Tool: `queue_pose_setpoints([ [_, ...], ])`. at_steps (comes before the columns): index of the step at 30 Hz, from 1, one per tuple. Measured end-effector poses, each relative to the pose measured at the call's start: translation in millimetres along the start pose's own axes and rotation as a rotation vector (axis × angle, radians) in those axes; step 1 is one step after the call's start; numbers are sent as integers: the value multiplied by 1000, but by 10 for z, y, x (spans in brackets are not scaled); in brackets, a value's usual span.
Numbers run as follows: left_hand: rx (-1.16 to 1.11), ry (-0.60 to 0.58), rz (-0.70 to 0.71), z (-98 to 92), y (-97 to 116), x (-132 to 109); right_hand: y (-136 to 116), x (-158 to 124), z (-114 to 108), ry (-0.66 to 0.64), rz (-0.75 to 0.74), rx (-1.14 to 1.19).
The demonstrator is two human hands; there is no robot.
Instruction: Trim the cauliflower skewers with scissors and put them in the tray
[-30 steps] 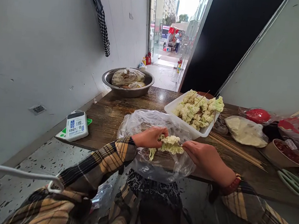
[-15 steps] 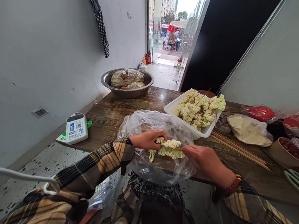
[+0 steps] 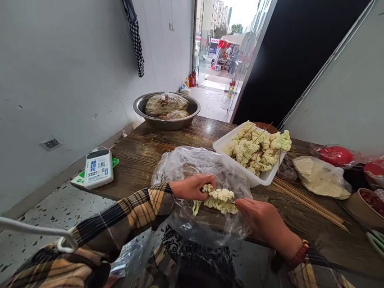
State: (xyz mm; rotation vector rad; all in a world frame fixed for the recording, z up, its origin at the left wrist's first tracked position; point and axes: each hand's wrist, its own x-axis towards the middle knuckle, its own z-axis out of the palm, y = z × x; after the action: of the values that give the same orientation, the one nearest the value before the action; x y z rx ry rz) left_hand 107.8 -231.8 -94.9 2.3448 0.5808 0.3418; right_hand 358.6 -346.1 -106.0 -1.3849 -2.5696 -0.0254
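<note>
Over the plastic bag, my left hand [image 3: 194, 186] is closed round a pale cauliflower floret [image 3: 207, 188] at the left. More cauliflower [image 3: 222, 199] lies between my two hands, white on top with greenish stems below. A small stem piece hangs under my left fingers. My right hand [image 3: 256, 213] is pinched at the right end of the cauliflower, on what looks like a thin skewer, mostly hidden by fingers and floret. Beneath both hands spreads a clear plastic bag [image 3: 172, 167]. Just beyond, a white tray [image 3: 221, 146] holds several skewered florets [image 3: 257, 148].
Bamboo skewers [image 3: 311, 205] lie on the wooden table [image 3: 136, 157] at right, near a bag of pale food [image 3: 321, 176], a bowl of red food [image 3: 376, 207] and green-handled scissors [image 3: 382, 246]. A metal basin [image 3: 167, 122] stands at back left, a white box [image 3: 98, 169] at the left edge.
The view has tilted slightly, so everything sits a little lower and further right. Both hands keep their hold at the cauliflower, with hardly any movement between them.
</note>
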Motion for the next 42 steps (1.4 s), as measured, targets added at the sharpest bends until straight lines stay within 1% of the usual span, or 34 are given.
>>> queue_pose_setpoints([
  [4,14,25,-1,-97,13,-15,-25,98,10,28,37,-43],
  [8,47,30,-3,-208,40,-37,-27,181,11,58,46,-22],
  [10,55,40,-9,-235,58,-45,-37,191,22,79,76,35],
  [12,46,69,-36,-248,64,-53,-52,197,42,111,161,162],
  [15,-51,172,-91,-272,20,-84,-45,231,85,147,289,331],
  [18,-160,364,-141,-309,-60,-176,18,311,160,164,339,389],
  [20,-173,490,-171,-313,-95,-277,67,380,246,173,366,440],
  [21,-170,537,-183,-298,-100,-335,84,415,302,175,380,469],
  [23,-157,579,-203,-225,-95,-449,95,480,432,178,407,523],
  [27,-84,584,-264,56,-114,-617,45,572,688,214,473,587],
  [29,-23,589,-299,204,-173,-665,18,607,772,245,502,602],
  [31,52,619,-321,313,-254,-691,9,647,816,273,520,618],
  [33,90,616,-321,364,-332,-685,19,705,827,295,529,640],
  [35,120,598,-316,349,-384,-629,37,783,816,324,534,665],
  [39,132,599,-290,172,-396,-358,56,952,779,388,529,728],
  [42,117,617,-272,51,-423,-132,60,1005,793,392,524,796],
])
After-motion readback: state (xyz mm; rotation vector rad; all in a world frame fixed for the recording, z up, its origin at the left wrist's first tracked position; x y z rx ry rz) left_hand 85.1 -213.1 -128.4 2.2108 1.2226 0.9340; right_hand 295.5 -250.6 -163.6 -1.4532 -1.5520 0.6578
